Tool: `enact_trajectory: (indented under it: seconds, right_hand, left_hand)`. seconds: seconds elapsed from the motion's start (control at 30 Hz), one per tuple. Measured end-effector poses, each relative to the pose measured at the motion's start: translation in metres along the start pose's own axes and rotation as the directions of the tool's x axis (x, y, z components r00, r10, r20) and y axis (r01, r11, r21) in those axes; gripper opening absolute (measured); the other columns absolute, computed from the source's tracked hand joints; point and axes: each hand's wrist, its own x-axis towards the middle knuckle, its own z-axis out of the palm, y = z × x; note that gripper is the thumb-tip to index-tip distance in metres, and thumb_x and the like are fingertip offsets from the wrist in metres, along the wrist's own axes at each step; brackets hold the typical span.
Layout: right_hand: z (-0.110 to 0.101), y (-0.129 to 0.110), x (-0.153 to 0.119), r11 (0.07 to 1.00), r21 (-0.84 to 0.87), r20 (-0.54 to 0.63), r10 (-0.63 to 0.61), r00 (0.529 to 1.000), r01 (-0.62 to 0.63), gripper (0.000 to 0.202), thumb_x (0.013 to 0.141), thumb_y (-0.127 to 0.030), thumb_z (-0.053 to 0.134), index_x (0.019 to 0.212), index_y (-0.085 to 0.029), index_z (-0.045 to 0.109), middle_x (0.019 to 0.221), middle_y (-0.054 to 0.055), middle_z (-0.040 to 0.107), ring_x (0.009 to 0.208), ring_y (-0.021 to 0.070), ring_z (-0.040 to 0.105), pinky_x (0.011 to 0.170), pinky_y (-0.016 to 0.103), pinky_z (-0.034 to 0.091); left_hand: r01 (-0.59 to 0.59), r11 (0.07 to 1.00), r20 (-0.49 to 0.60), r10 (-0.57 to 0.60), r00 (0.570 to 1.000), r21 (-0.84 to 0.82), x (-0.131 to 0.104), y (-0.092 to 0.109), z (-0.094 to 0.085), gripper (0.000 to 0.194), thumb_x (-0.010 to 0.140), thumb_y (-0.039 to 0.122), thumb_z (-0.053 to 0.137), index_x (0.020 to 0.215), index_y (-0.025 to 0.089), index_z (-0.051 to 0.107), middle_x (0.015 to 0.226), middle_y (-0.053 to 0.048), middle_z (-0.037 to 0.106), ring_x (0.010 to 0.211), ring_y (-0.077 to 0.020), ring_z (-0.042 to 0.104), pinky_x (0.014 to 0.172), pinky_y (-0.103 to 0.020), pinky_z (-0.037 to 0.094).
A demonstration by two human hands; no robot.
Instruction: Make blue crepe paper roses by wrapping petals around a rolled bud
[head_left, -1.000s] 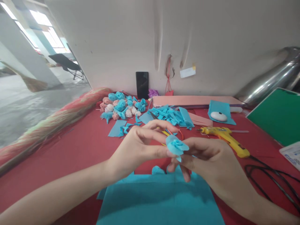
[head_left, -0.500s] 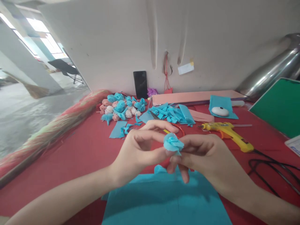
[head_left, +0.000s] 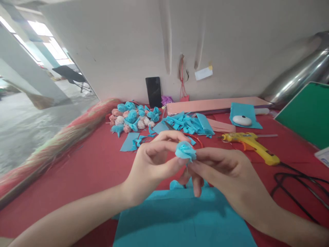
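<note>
Between my two hands is a small blue crepe-paper flower (head_left: 185, 151), held up above the table. My left hand (head_left: 154, 159) pinches its left side with thumb and fingers. On the other side, my right hand (head_left: 218, 168) grips the flower's lower right edge and base between thumb and forefinger. A thin strand hangs below the bloom. Under my hands lies a large blue paper sheet (head_left: 180, 219), with small blue paper pieces (head_left: 177, 185) at its far edge, partly hidden by my fingers.
Finished blue, pink and white paper flowers (head_left: 131, 116) are heaped at the back left, beside cut blue paper strips (head_left: 183, 123). A yellow glue gun (head_left: 253, 145) with a black cord (head_left: 295, 178) lies right. Behind stand a phone (head_left: 153, 92) and a pink paper strip (head_left: 213, 105).
The flower has shifted slightly left and up and is turned a little. My right fingers have moved left with it, closing in at its base.
</note>
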Motion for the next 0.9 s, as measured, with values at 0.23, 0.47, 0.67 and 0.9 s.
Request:
enact_trajectory:
  seconds: [0.23, 0.47, 0.67, 0.9]
  right_hand:
    - [0.001, -0.002, -0.003, 1.0, 0.01, -0.009, -0.013, 1.0, 0.013, 0.015, 0.082, -0.024, 0.063, 0.082, -0.032, 0.076, 0.055, -0.006, 0.066, 0.043, 0.0038, 0.054, 0.049, 0.014, 0.047]
    - [0.006, -0.003, -0.004, 1.0, 0.031, -0.056, 0.0, 0.998, 0.001, 0.015, 0.079, -0.021, 0.065, 0.076, -0.03, 0.076, 0.054, -0.004, 0.068, 0.041, 0.0026, 0.053, 0.044, 0.01, 0.044]
    - [0.009, -0.005, -0.006, 0.996, 0.085, -0.063, 0.007, 0.998, -0.002, 0.02, 0.075, -0.014, 0.064, 0.071, -0.03, 0.076, 0.053, -0.005, 0.069, 0.039, 0.0018, 0.051, 0.04, 0.008, 0.045]
    - [0.006, -0.005, -0.006, 0.995, 0.07, -0.074, 0.078, 0.994, -0.073, 0.015, 0.074, -0.017, 0.064, 0.07, -0.026, 0.075, 0.053, -0.004, 0.067, 0.04, 0.0026, 0.05, 0.04, 0.009, 0.044]
  left_hand:
    - [-0.012, 0.998, 0.048, 0.016, 0.999, -0.069, 0.002, -0.002, 0.0, 0.007, 0.079, 0.02, 0.069, 0.078, 0.022, 0.076, 0.093, -0.001, 0.057, 0.087, -0.009, 0.055, 0.083, -0.018, 0.05]
    - [0.014, 0.998, 0.108, -0.008, 0.994, -0.057, 0.001, -0.006, -0.005, 0.009, 0.079, 0.025, 0.07, 0.08, 0.03, 0.076, 0.096, -0.001, 0.058, 0.089, -0.0138, 0.058, 0.084, -0.026, 0.053]
    - [-0.03, 0.998, 0.156, 0.039, 0.987, -0.058, 0.005, -0.008, -0.008, 0.009, 0.077, 0.024, 0.072, 0.081, 0.031, 0.076, 0.099, -0.001, 0.062, 0.09, -0.012, 0.057, 0.082, -0.022, 0.053]
    - [-0.127, 0.99, 0.1, 0.12, 0.988, 0.065, 0.004, -0.003, -0.006, 0.016, 0.075, 0.015, 0.072, 0.079, 0.03, 0.076, 0.092, -0.001, 0.064, 0.084, -0.0141, 0.059, 0.08, -0.029, 0.052]
